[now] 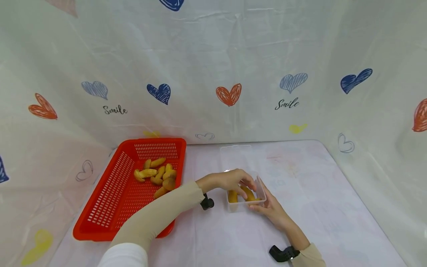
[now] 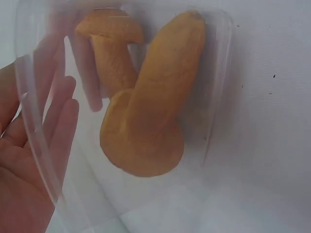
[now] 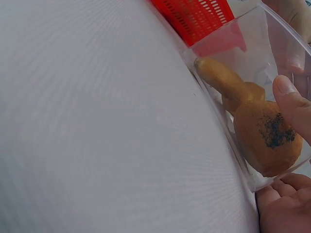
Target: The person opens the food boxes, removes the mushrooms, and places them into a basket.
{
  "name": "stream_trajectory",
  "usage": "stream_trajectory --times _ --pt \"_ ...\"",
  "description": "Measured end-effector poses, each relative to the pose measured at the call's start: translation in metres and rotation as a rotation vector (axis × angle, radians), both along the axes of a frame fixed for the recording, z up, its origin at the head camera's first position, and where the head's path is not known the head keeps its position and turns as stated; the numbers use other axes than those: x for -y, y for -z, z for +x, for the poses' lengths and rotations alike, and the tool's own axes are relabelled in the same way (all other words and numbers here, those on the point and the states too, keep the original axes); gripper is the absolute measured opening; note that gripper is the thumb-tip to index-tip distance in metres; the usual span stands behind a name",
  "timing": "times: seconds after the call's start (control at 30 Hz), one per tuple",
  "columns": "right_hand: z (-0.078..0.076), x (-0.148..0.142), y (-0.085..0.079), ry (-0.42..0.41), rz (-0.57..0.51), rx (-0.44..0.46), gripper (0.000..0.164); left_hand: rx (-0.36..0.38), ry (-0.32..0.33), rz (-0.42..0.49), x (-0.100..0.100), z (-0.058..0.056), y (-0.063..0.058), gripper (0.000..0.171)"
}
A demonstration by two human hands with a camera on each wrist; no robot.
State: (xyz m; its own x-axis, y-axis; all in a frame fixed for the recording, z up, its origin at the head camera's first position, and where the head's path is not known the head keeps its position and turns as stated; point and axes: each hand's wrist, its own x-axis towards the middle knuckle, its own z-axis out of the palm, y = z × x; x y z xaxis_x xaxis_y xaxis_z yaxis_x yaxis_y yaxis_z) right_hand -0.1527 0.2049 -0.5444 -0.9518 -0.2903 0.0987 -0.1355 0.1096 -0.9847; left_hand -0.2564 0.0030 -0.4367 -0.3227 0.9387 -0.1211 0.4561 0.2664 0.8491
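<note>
A clear plastic container (image 1: 233,207) stands on the table with yellow-brown mushrooms (image 2: 155,97) inside. One mushroom (image 3: 272,141) shows a dark patch on its cap. My left hand (image 1: 237,180) reaches in over the container's left side, fingers pointing down close above the mushrooms. In the left wrist view, that hand's fingers (image 2: 60,121) look fairly straight, with nothing between them. My right hand (image 1: 273,209) grips the container at its right side, thumb on the near wall; the right wrist view shows its thumb (image 3: 291,99) against the plastic. Some fingertips are hidden.
To the left, a red perforated basket (image 1: 100,207) holds several more mushrooms (image 1: 163,178), under the reach of my left forearm. A clear lid (image 1: 235,157) lies behind the container. A heart-printed sheet (image 1: 197,66) hangs behind the white-covered table (image 1: 327,200).
</note>
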Motion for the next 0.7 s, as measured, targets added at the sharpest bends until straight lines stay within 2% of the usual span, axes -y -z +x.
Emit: stream_trajectory --times 0.23,0.5,0.7 --pt "0.002 0.002 -0.005 -0.016 -0.035 0.024 0.103 -0.020 0.034 -0.028 -0.007 0.000 0.008 0.033" --pt "0.001 0.002 0.000 -0.069 -0.084 0.010 0.102 -0.184 0.095 -0.086 -0.014 -0.001 0.018 0.036" --pt "0.001 0.003 0.002 -0.078 -0.102 0.024 0.102 -0.236 0.123 -0.111 -0.017 -0.001 0.025 0.039"
